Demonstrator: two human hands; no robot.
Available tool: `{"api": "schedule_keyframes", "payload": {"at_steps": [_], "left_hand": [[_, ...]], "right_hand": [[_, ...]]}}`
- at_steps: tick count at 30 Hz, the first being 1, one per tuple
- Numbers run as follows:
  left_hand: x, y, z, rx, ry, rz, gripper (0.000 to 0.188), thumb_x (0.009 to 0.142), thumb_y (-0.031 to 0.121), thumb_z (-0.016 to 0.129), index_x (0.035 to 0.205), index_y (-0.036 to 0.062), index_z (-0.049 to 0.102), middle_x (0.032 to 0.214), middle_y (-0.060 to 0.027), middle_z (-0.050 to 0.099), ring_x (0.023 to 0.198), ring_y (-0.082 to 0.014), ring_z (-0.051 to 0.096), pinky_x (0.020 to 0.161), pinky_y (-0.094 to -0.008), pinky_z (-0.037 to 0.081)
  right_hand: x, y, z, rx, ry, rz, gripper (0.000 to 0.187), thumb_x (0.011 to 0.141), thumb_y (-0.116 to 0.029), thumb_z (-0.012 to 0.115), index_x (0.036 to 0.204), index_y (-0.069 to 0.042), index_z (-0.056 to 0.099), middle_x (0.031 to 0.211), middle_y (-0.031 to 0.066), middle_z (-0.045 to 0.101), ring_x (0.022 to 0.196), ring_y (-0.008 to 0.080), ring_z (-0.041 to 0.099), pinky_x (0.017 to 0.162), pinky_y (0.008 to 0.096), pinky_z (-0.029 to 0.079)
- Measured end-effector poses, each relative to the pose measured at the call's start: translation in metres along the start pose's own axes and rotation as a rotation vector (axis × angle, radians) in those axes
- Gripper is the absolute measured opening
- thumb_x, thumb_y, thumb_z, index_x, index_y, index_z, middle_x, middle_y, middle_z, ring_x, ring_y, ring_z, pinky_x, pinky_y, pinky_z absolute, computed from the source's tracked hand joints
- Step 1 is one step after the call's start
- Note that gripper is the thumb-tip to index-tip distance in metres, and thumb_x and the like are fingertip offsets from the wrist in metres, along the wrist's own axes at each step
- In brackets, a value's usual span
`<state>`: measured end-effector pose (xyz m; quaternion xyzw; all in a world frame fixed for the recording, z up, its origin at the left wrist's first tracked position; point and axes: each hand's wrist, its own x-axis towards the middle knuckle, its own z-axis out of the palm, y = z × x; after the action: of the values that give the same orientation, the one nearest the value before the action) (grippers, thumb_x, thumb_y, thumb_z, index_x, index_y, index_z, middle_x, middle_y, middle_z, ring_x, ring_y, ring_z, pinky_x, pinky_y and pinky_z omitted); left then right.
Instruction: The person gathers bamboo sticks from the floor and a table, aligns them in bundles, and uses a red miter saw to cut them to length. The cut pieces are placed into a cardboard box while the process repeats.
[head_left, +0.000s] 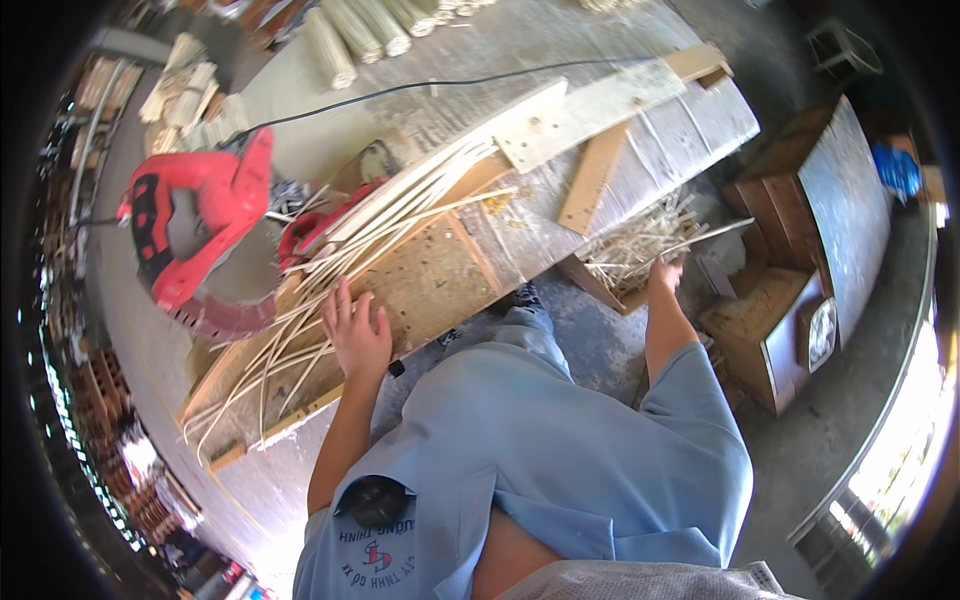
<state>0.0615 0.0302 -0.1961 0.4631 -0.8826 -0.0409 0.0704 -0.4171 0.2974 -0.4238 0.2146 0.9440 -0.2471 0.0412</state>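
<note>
My left hand lies with fingers spread over thin wooden sticks in a shallow wooden tray on the workbench. The sticks run lengthwise along the tray, some bent and splayed at its near left end. Out to the right and below the bench top, my right hand is closed at the edge of a box of broken stick pieces. One pale wooden stick juts to the right from its fingertips. The fingers are partly hidden.
A red power saw stands left of the tray, its black cable crossing the bench. Stick bundles lie at the far side. Flat boards rest at the tray's far end. A brown cabinet stands right.
</note>
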Motion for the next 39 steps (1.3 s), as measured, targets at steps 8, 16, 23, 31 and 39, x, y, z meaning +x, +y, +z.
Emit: {"api": "schedule_keyframes", "payload": {"at_steps": [8,16,23,31,39], "left_hand": [[-0.007,-0.013,0.001,-0.059,0.180,-0.237,0.035,0.090,0.019,0.067,0.122,0.0056,0.064,0.149,-0.0165,0.049,0.130,-0.0408,0.048,0.107,-0.0511,0.041],[0.009,-0.045,-0.006,-0.291,0.213,-0.461,0.037,0.093,0.026,0.063,0.125,0.0063,0.061,0.138,-0.0206,0.056,0.114,-0.0422,0.060,0.093,-0.0505,0.051],[0.027,-0.065,0.001,-0.318,0.118,-0.474,0.038,0.093,0.029,0.062,0.122,0.0056,0.059,0.118,-0.0213,0.065,0.111,-0.0409,0.061,0.092,-0.0503,0.050],[0.031,-0.068,0.014,-0.587,0.215,-0.427,0.029,0.091,0.022,0.068,0.112,0.0021,0.064,0.110,-0.0189,0.067,0.106,-0.0393,0.063,0.091,-0.0462,0.049],[0.033,-0.069,0.021,-0.714,0.238,-0.466,0.031,0.091,0.022,0.070,0.114,0.0020,0.067,0.108,-0.0155,0.072,0.080,-0.0293,0.068,0.076,-0.0382,0.052]], "right_hand": [[-0.171,-0.093,-0.066,0.356,-0.395,-1.039,0.018,0.090,-0.011,0.067,0.107,-0.004,0.069,0.095,0.0142,0.069,0.087,0.0328,0.069,0.077,0.0417,0.054],[-0.327,-0.213,-0.084,0.147,-0.652,-2.058,0.039,0.087,-0.007,0.066,0.126,-0.005,0.063,0.139,0.0125,0.056,0.094,0.0298,0.071,0.075,0.0392,0.059],[-0.327,-0.221,-0.054,-0.151,-0.293,-2.189,0.054,0.088,-0.008,0.054,0.142,-0.002,0.050,0.154,0.0137,0.040,0.114,0.0293,0.062,0.095,0.0420,0.053],[-0.332,-0.224,-0.056,0.052,-0.382,-2.116,0.044,0.081,-0.008,0.063,0.124,-0.002,0.060,0.122,0.0118,0.054,0.103,0.0279,0.066,0.082,0.0371,0.058],[-0.329,-0.223,-0.060,-0.030,-0.383,-2.089,0.042,0.080,-0.010,0.063,0.122,-0.009,0.061,0.132,0.0168,0.052,0.110,0.0322,0.064,0.093,0.0420,0.053]]}}
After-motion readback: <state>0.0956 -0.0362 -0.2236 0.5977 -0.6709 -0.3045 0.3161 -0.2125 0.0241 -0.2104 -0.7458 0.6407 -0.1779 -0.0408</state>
